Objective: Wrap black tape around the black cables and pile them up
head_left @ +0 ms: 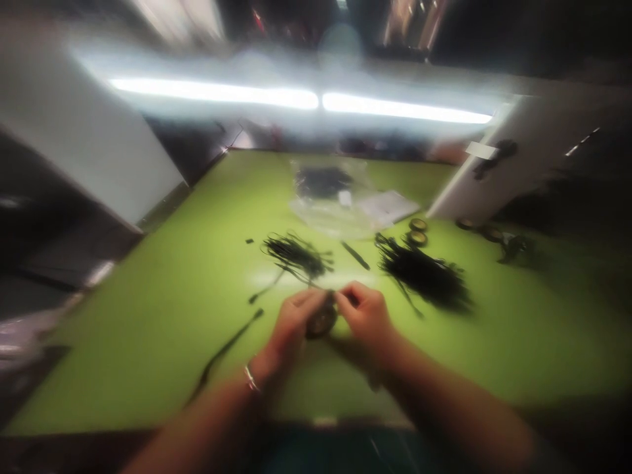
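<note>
Near the middle of the green table (148, 342), my left hand (292, 324) is closed, with its fingers at the upper edge of a dark round roll of tape (322, 322). My right hand (364, 311) meets it from the right, thumb and index finger pinched together. A small dark piece shows between the fingertips, too blurred to name. Just beyond my hands lies a bundle of thin black cables (296, 253); one strand seems to run toward my fingertips. A larger bundle of black cables (424, 273) rests to the right.
Single cables with connectors (257, 315) lie at left. A dark thin strip (355, 255) lies between the bundles. Further back are a clear plastic bag (323, 191), a paper sheet (390, 207) and two tape rolls (417, 232). Upright panels (128, 131) flank the table beneath bright tube lights.
</note>
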A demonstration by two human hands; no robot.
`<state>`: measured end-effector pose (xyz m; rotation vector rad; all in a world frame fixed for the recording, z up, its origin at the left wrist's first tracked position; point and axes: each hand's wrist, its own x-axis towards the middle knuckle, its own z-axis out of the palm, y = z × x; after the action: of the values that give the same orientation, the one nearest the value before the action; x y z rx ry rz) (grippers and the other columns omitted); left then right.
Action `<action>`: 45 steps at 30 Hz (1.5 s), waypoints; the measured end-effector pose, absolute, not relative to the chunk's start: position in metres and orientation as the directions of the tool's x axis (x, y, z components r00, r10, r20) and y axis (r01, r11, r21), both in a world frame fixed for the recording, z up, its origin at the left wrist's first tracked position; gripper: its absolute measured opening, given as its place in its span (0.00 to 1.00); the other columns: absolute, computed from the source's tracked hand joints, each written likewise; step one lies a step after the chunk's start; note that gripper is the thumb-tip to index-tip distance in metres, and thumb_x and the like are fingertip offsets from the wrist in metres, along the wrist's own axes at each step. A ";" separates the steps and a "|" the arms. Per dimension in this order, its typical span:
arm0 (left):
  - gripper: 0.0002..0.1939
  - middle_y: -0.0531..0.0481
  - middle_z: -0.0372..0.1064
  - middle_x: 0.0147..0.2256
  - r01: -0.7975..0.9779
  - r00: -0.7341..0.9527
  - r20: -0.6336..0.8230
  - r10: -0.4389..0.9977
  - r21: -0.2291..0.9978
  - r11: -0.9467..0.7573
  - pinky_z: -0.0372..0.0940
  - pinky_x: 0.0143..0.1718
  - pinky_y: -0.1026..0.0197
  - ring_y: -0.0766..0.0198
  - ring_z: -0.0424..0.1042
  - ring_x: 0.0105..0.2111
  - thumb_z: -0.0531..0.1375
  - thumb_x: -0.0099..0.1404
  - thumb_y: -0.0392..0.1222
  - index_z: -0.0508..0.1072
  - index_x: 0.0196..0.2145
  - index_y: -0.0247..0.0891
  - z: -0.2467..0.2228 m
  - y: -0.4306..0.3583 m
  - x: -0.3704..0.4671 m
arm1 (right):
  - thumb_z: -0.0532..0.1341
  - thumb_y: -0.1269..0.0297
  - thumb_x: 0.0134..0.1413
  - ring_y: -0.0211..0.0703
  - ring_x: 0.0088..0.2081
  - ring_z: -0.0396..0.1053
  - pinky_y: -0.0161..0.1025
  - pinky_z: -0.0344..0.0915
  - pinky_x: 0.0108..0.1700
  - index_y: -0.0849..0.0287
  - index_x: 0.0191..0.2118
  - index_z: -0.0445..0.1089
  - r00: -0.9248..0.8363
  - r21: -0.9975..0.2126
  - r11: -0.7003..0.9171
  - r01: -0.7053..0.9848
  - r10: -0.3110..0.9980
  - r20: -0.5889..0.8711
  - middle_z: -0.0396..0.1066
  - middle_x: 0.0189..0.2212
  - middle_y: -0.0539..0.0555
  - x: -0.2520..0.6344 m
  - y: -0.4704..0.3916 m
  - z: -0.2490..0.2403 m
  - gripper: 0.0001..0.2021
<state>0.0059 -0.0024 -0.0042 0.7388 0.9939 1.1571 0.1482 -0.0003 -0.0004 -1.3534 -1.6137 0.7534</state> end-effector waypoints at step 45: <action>0.10 0.50 0.71 0.23 -0.043 -0.015 -0.048 0.999 0.998 0.047 0.56 0.20 0.67 0.68 0.63 0.20 0.65 0.56 0.47 0.77 0.28 0.35 -0.014 -0.002 0.005 | 0.58 0.66 0.54 0.37 0.28 0.69 0.33 0.64 0.32 0.59 0.28 0.73 -0.266 -0.844 0.252 0.472 0.954 0.137 0.74 0.25 0.49 0.162 0.013 0.010 0.08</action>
<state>0.0053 -0.0019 -0.0136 1.1350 1.2113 1.2055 0.1619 0.0134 0.0097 -1.2998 -1.8547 0.9149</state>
